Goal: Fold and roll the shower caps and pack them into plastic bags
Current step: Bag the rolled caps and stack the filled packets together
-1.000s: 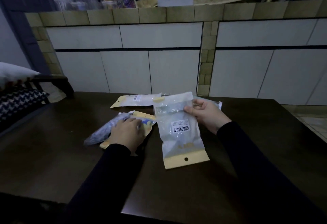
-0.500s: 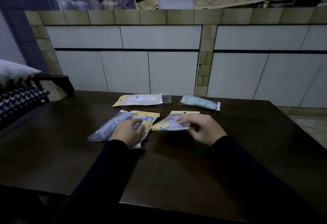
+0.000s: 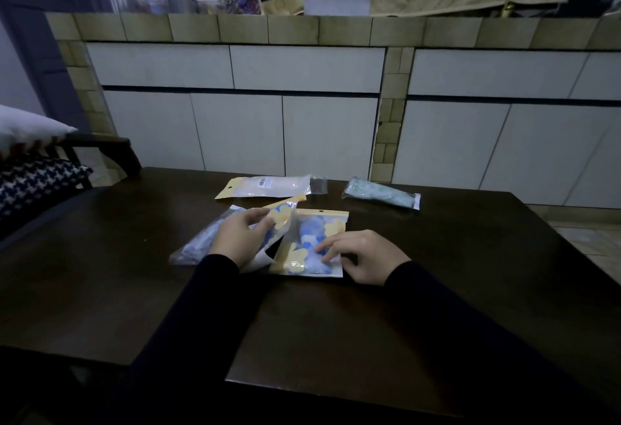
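Centrally in the frame, a clear plastic bag with a yellow header strip, filled with a blue-and-yellow flowered shower cap, is laid flat on the dark brown wooden table. It is pressed down by the fingertips of the right hand, whose fingers are spread and curved over the bag's right edge rather than closed round it. Just left of it, a second clear bag with a yellow flower print is pinched between thumb and fingers of the left hand and is tilted up off the table, its lower corner overlapping the flat bag's left edge. Under the left hand, toward the lower left, a rolled blue shower cap in clear wrapping is seen lying on the table. Further up the frame, a flat white packet with a yellow end and a barcode label is set near the table's far edge, and to its right, well apart, a rolled pale green shower cap sealed in a clear bag is laid slantwise. Both forearms are covered by dark sleeves. Behind the table, white cabinet doors framed by beige tiles are seen, and at the left edge a white cushion is stacked on a houndstooth one.
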A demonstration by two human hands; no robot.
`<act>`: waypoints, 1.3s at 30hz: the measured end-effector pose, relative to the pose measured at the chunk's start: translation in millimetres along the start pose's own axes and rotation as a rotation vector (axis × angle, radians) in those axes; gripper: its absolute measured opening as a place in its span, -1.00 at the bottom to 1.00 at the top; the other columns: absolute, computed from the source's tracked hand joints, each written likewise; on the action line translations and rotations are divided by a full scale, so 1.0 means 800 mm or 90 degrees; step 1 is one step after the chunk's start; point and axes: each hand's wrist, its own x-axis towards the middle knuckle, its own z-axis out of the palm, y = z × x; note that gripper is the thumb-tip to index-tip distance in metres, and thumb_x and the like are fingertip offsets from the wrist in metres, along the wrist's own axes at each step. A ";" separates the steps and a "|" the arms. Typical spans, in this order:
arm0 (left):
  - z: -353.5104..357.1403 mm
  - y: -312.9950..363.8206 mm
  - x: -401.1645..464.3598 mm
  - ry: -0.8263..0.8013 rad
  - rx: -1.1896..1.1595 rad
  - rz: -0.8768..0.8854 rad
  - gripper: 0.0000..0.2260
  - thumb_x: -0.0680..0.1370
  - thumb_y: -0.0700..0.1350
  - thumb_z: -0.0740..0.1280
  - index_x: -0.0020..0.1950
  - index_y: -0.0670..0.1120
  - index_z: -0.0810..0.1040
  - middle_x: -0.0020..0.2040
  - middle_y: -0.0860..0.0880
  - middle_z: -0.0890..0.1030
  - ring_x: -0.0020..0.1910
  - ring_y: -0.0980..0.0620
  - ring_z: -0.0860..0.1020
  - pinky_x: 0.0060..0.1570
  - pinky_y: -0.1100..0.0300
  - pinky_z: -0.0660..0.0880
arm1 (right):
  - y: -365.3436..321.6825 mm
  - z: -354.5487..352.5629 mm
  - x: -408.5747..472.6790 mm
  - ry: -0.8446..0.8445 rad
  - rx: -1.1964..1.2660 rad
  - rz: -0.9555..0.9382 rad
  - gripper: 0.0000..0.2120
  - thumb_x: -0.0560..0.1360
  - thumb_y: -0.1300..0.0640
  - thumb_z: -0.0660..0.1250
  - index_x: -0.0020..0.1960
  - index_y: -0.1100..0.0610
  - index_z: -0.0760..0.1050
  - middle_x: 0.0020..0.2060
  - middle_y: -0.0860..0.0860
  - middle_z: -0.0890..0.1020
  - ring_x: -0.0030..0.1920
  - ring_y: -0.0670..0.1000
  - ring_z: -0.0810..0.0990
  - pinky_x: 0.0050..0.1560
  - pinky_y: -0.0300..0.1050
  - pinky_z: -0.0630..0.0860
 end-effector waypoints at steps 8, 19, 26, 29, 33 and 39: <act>0.015 0.007 -0.007 -0.022 0.160 0.031 -0.68 0.59 0.05 0.24 0.32 0.06 0.51 0.27 -0.03 0.57 0.13 0.04 0.52 0.08 0.24 0.39 | -0.005 0.006 0.004 0.021 0.076 0.067 -0.62 0.42 0.30 0.29 0.17 0.00 0.59 0.22 -0.14 0.55 0.27 -0.21 0.42 0.30 -0.36 0.29; -0.047 0.010 -0.032 -0.413 0.085 0.051 -0.14 -0.03 0.45 0.49 0.25 0.45 0.34 0.41 0.35 0.14 0.42 0.10 0.19 0.39 0.11 0.20 | -0.006 0.011 0.016 0.009 0.050 0.174 -0.60 0.44 -0.19 0.39 0.22 -0.07 0.55 0.20 -0.18 0.53 0.16 -0.24 0.45 0.16 -0.29 0.42; -0.060 -0.002 -0.042 -0.475 -0.047 0.070 -0.30 0.12 0.12 0.40 0.28 0.26 0.42 0.47 0.24 0.20 0.44 0.18 0.20 0.37 0.23 0.18 | -0.019 0.010 0.017 0.005 -0.004 0.184 -0.56 0.45 -0.15 0.37 0.29 -0.05 0.51 0.24 -0.16 0.50 0.19 -0.16 0.47 0.18 -0.20 0.47; -0.055 -0.012 -0.046 -0.378 0.006 0.097 -0.41 0.28 0.03 0.58 0.25 0.27 0.46 0.47 0.22 0.28 0.45 0.16 0.25 0.41 0.19 0.22 | -0.027 0.010 0.019 0.002 -0.015 0.181 -0.59 0.47 -0.08 0.36 0.30 -0.03 0.49 0.24 -0.14 0.48 0.20 -0.14 0.46 0.17 -0.26 0.42; -0.058 -0.022 -0.055 -0.277 0.000 0.114 -0.42 0.11 0.38 0.51 0.09 0.26 0.60 0.35 0.30 0.41 0.39 0.19 0.35 0.42 0.09 0.28 | -0.036 0.010 0.019 0.009 -0.027 0.192 -0.61 0.49 -0.03 0.35 0.31 -0.04 0.48 0.25 -0.13 0.46 0.20 -0.14 0.45 0.10 -0.35 0.32; -0.074 -0.010 -0.066 -0.470 0.105 0.048 -0.12 0.20 0.04 0.62 0.43 0.28 0.27 0.51 0.34 0.07 0.48 0.18 0.11 0.48 0.09 0.09 | -0.046 0.017 0.023 -0.001 -0.061 0.229 -0.59 0.52 0.02 0.27 0.36 0.01 0.43 0.30 -0.08 0.44 0.24 -0.09 0.45 0.17 -0.28 0.37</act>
